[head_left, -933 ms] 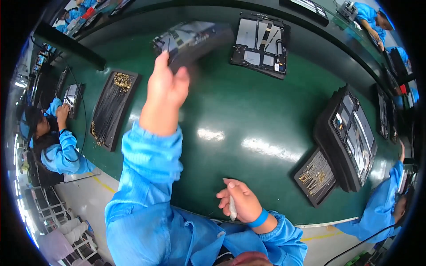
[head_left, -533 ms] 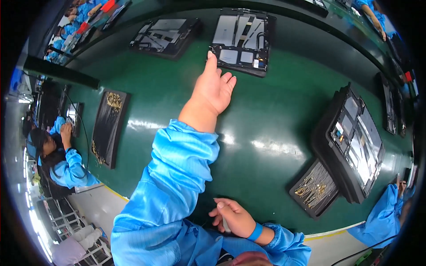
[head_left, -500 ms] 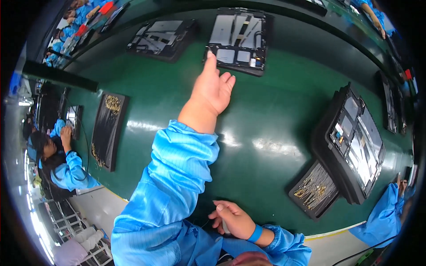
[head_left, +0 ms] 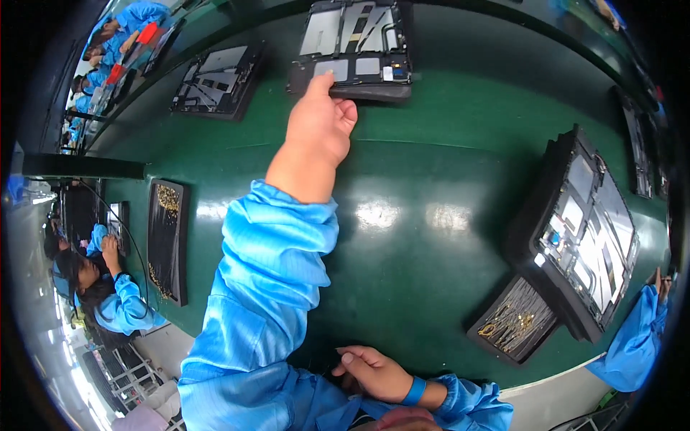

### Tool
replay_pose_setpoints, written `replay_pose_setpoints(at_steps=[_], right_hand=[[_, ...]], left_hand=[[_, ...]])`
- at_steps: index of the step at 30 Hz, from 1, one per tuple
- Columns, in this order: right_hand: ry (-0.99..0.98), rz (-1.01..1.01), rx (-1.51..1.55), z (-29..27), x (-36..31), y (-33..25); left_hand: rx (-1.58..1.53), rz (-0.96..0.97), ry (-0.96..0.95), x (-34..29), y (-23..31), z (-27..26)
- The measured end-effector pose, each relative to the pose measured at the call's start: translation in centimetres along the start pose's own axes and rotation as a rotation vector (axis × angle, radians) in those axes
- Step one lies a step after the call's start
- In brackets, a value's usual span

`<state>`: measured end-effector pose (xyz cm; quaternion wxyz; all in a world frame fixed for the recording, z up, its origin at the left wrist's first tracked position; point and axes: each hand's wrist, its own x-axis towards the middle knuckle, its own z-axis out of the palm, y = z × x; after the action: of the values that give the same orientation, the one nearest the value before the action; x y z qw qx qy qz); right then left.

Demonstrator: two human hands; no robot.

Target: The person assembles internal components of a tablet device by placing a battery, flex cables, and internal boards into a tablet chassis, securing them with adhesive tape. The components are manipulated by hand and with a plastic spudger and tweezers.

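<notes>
My left hand (head_left: pixel 320 118) reaches far forward, palm turned up. Its thumb presses on the near edge of an opened tablet (head_left: pixel 352 36) with bare inner parts, which lies in a black tray (head_left: pixel 370 93). The other fingers curl at the tray's near side, partly hidden. Close to my body, my right hand (head_left: pixel 377 372) has its fingers curled, a blue band at the wrist. Whatever lies within its fingers is hidden. A second opened tablet (head_left: pixel 215 79) in a black tray lies left of the held one.
At right, stacked black trays (head_left: pixel 521 223) bear another opened tablet (head_left: pixel 593 237), tilted over a box of thin cables (head_left: pixel 519 316) with gold-coloured ends. A long box of black cables (head_left: pixel 167 237) lies at left. Co-workers in blue sit on both sides of the green table (head_left: pixel 402 287).
My view has shifted somewhat. My left thumb has gone from the tray's left corner onto the near edge, and the tray sits slightly farther off. My right hand stays near my body.
</notes>
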<state>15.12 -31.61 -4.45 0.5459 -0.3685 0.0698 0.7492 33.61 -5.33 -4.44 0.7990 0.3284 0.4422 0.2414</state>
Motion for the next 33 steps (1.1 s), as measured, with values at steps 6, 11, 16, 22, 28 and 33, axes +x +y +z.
replay_pose_setpoints(at_steps=[6,11,16,22,28,33], right_hand=[[0.041,-0.084,-0.118,0.1,-0.3,1.1],[0.032,-0.110,-0.316,0.8,-0.7,1.7],[-0.098,-0.285,-0.982,3.0,-0.5,2.0],[-0.201,-0.297,-1.166,5.3,1.1,3.4],[-0.351,-0.213,-1.024,6.7,3.3,5.6],[-0.290,-0.082,-1.073,7.0,3.9,3.8]], left_hand=[[0.405,0.841,-0.219,-8.6,3.1,-5.4],[0.096,0.333,-0.133,-16.7,7.6,-14.3],[0.436,-0.085,-0.305,-16.7,4.2,-20.9],[0.376,-0.331,-0.505,-17.2,3.2,-22.3],[0.562,-0.398,-0.626,-18.2,3.8,-23.4],[0.801,-0.430,-0.599,-16.4,4.3,-23.0]])
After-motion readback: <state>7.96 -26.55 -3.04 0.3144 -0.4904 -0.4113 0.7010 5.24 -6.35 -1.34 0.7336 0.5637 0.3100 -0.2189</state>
